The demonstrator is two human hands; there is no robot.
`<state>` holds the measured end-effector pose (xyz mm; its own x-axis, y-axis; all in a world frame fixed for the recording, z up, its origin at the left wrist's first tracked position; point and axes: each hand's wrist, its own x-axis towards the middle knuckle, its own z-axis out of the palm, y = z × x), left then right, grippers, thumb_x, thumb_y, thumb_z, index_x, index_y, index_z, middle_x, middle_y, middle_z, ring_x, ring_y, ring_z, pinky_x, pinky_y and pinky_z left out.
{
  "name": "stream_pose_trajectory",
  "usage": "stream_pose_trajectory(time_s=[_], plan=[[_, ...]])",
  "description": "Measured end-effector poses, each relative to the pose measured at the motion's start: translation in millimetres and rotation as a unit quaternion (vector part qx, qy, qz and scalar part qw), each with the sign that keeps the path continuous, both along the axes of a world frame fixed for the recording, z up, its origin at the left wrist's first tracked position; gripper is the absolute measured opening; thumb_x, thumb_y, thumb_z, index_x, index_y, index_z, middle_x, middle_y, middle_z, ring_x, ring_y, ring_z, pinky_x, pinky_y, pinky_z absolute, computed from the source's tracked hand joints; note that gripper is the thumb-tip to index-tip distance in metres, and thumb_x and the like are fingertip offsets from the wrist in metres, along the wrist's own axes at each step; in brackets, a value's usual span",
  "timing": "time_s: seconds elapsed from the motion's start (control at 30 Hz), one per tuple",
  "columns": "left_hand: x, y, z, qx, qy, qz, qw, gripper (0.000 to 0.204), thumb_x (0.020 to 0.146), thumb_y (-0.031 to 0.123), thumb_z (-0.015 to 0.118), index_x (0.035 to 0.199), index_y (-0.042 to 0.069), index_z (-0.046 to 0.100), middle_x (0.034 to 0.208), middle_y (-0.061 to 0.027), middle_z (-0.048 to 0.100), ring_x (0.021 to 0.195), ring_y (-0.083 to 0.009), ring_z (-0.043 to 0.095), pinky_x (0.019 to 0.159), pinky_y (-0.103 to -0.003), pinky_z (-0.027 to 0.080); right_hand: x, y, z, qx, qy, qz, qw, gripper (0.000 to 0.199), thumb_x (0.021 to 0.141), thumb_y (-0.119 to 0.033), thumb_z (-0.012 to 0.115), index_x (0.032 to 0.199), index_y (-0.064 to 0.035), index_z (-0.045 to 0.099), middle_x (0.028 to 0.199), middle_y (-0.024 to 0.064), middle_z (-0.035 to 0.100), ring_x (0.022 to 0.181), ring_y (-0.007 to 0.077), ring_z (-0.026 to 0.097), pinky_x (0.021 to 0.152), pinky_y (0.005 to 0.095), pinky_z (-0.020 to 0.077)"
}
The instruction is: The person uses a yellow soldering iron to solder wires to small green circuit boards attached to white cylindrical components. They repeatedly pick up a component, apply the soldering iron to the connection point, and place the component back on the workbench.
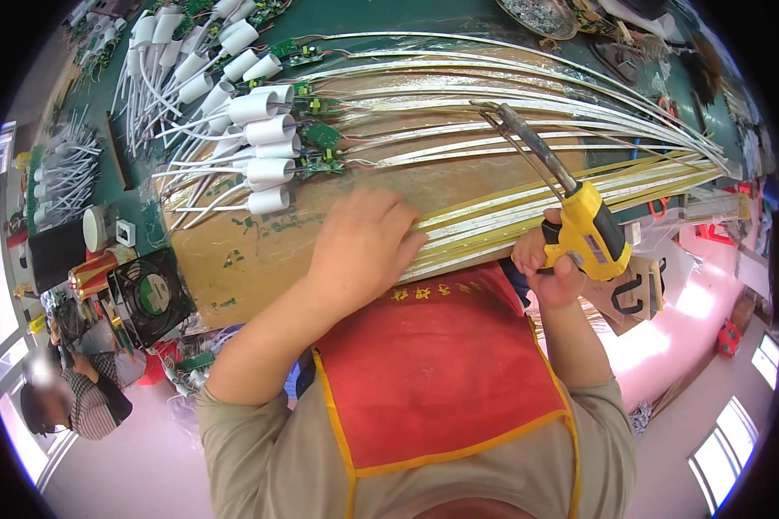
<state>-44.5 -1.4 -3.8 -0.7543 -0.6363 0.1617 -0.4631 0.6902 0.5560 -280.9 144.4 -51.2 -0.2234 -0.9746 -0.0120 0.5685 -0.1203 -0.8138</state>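
My right hand (547, 259) is wrapped round the handle of a yellow-and-black soldering gun (593, 229), whose metal barrel and thin feed tube point up and left over the table. Under the gun lies a bundle of long white and yellow LED strips (511, 212). At the left ends of these strips, my left hand (363, 238) has its fingers bent and pressed together on the strip ends; its fingertips are partly hidden. Beyond it, white plastic lamp caps (270, 130) with white cables sit by small green circuit boards (322, 136), wired to further white LED strips (459, 102).
A black fan (150, 297) stands at the table's left edge. A heap of caps and cables (160, 52) fills the far left. A metal bowl (541, 16) sits at the back. Another person (82, 398) is at the lower left. A cardboard box (632, 298) stands at right.
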Motion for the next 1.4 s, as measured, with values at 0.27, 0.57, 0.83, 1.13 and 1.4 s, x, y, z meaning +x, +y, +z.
stream_pose_trajectory(time_s=[0.27,0.57,0.83,1.13,1.4], plan=[[-5,-10,-2,-0.035,-0.04,0.001,0.999,0.017,0.077,0.013,0.069,0.093,0.007,0.066,0.095,-0.0084,0.062,0.09,-0.0305,0.058,0.078,-0.042,0.047,0,-1,-1,-0.011,-0.007,0.006,1.0,0.071,0.085,-0.038,0.073,0.139,-0.003,0.043,0.073,0.0034,0.049,0.061,0.0139,0.045,0.055,0.0281,0.0386],[-15,-10,5,-0.069,-0.111,0.014,0.991,0.016,0.077,0.016,0.069,0.091,0.008,0.066,0.092,-0.0076,0.062,0.089,-0.0299,0.058,0.078,-0.043,0.047,1,-1,-1,-0.011,-0.015,0.001,1.0,0.07,0.084,-0.036,0.075,0.137,-0.0026,0.044,0.072,0.0031,0.05,0.061,0.014,0.046,0.054,0.0276,0.0384],[-22,-17,6,0.029,-0.126,0.033,0.991,0.008,0.08,0.012,0.062,0.083,0.004,0.063,0.087,-0.0141,0.063,0.089,-0.0358,0.06,0.078,-0.046,0.049,3,-3,0,-0.006,0.024,-0.012,1.0,0.07,0.084,-0.043,0.073,0.135,-0.0027,0.045,0.067,0.0015,0.049,0.055,0.0125,0.045,0.051,0.0277,0.0378],[-20,-22,15,0.124,-0.148,0.036,0.981,0.012,0.081,0.012,0.062,0.088,0.003,0.063,0.083,-0.0171,0.065,0.087,-0.0373,0.062,0.077,-0.049,0.049,3,-2,1,-0.015,-0.01,-0.016,1.0,0.071,0.084,-0.036,0.075,0.136,0.0005,0.044,0.07,0.0043,0.051,0.058,0.0144,0.047,0.052,0.0271,0.0385],[-10,-23,12,-0.127,-0.05,0.018,0.991,0.021,0.077,0.009,0.063,0.098,0.007,0.068,0.084,-0.0107,0.064,0.079,-0.0302,0.062,0.068,-0.04,0.049,2,-2,1,-0.012,-0.019,-0.013,1.0,0.071,0.083,-0.035,0.076,0.136,0.0001,0.044,0.07,0.004,0.051,0.059,0.0143,0.047,0.052,0.0265,0.0384]])
